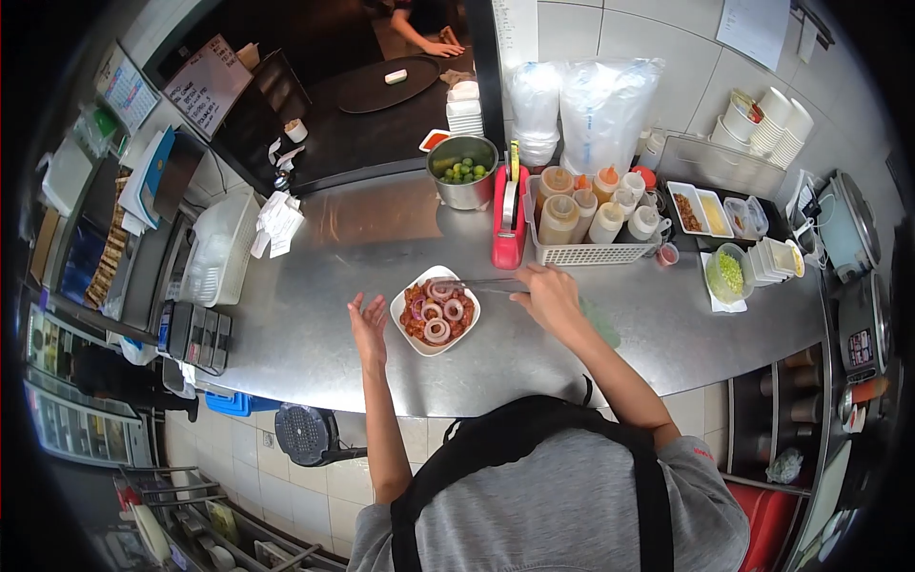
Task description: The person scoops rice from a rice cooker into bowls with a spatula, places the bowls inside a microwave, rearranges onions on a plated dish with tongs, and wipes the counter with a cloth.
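Note:
A white square-sided bowl stands on the steel counter, filled with reddish-brown chopped food and topped with several purple-edged onion rings. My right hand is closed around metal tongs, whose tips reach over the bowl's far rim at the onion rings. Whether the tips grip a ring is too small to tell. Just left of the bowl, my left hand hovers with fingers apart, holding nothing.
Behind the bowl stand a steel pot of green citrus, a red tape dispenser and a basket of squeeze bottles. Green chopped garnish sits right. Receipts lie left. Another person's hand rests beyond the pass window.

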Demonstrator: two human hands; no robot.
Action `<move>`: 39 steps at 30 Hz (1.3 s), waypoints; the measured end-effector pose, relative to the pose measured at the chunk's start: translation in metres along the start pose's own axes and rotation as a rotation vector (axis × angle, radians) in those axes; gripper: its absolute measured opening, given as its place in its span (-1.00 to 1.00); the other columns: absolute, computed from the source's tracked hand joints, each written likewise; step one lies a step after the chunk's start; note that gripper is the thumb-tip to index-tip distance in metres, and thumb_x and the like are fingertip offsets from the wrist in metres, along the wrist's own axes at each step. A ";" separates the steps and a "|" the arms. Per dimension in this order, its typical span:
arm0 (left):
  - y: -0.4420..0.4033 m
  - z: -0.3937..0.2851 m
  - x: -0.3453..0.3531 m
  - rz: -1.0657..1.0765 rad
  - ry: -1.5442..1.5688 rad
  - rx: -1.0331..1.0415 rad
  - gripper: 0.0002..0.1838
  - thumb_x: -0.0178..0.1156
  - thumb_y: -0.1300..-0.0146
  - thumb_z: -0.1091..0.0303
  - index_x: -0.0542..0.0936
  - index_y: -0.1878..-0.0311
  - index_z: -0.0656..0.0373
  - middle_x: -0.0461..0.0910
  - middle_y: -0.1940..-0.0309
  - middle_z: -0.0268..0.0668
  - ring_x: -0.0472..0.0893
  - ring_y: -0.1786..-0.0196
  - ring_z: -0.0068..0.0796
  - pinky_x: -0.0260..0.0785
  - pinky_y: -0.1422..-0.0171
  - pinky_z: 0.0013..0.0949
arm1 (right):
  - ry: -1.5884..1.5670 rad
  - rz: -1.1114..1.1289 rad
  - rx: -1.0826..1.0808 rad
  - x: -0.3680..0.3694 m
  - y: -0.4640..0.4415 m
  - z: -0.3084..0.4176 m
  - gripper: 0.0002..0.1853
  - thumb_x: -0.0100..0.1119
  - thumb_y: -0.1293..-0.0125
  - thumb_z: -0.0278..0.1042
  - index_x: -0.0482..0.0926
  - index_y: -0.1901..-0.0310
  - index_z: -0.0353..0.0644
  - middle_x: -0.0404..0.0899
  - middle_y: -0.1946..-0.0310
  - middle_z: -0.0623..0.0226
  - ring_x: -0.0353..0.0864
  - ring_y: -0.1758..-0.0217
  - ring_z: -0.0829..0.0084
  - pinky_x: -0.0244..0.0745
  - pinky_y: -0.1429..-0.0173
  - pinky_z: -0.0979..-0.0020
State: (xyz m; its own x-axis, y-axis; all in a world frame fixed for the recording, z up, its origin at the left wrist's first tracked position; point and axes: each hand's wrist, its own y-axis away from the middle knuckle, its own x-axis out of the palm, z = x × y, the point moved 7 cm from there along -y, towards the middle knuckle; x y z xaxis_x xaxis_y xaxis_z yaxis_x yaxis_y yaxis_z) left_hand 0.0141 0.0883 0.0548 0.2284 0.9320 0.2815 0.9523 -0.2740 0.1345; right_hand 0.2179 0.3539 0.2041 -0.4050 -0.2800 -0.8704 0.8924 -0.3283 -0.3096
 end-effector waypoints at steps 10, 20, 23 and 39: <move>0.035 0.010 -0.028 -0.092 0.007 -0.018 -0.31 -0.37 -0.35 -0.24 0.11 -0.32 0.12 0.45 -0.06 -0.08 0.38 -0.19 -0.29 0.08 -0.30 -0.18 | -0.029 0.055 -0.062 -0.016 0.012 0.026 -0.73 0.35 0.11 -0.31 0.54 0.34 -0.15 0.54 0.36 0.33 0.53 0.27 0.18 0.49 0.25 0.22; 0.015 0.031 -0.003 0.033 0.014 -0.127 -0.22 -0.35 -0.31 -0.30 0.04 -0.35 0.15 0.37 -0.13 0.05 0.28 -0.28 -0.19 -0.07 -0.39 -0.12 | -0.277 0.112 0.114 -0.011 0.023 -0.003 -0.69 0.33 0.02 -0.20 0.57 0.30 -0.22 0.57 0.34 0.20 0.58 0.30 0.12 0.47 0.23 0.17; -0.011 0.039 0.012 0.126 0.086 -0.118 -0.18 -0.32 -0.28 -0.33 0.06 -0.34 0.20 0.35 -0.16 0.07 0.25 -0.29 -0.23 -0.13 -0.41 -0.20 | -0.426 0.109 0.132 -0.018 0.030 -0.024 -0.68 0.30 -0.04 -0.16 0.59 0.26 -0.23 0.58 0.40 0.14 0.60 0.35 0.14 0.46 0.23 0.19; -0.002 -0.054 0.050 0.096 0.094 0.103 -0.36 -0.36 -0.36 -0.21 0.21 -0.29 0.07 0.40 -0.11 -0.09 0.37 -0.22 -0.27 0.13 -0.31 -0.23 | 0.455 -0.526 0.813 -0.288 0.136 -0.254 -0.66 0.31 -0.01 -0.20 0.58 0.24 -0.26 0.55 0.18 0.07 0.58 0.18 0.00 0.48 0.17 0.12</move>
State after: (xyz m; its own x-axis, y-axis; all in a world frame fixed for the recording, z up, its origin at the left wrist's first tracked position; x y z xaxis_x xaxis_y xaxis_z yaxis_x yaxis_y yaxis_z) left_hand 0.0127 0.1220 0.1203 0.3039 0.8752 0.3763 0.9439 -0.3302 0.0056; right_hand 0.5064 0.6188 0.3158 -0.4386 0.3794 -0.8147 0.1589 -0.8595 -0.4858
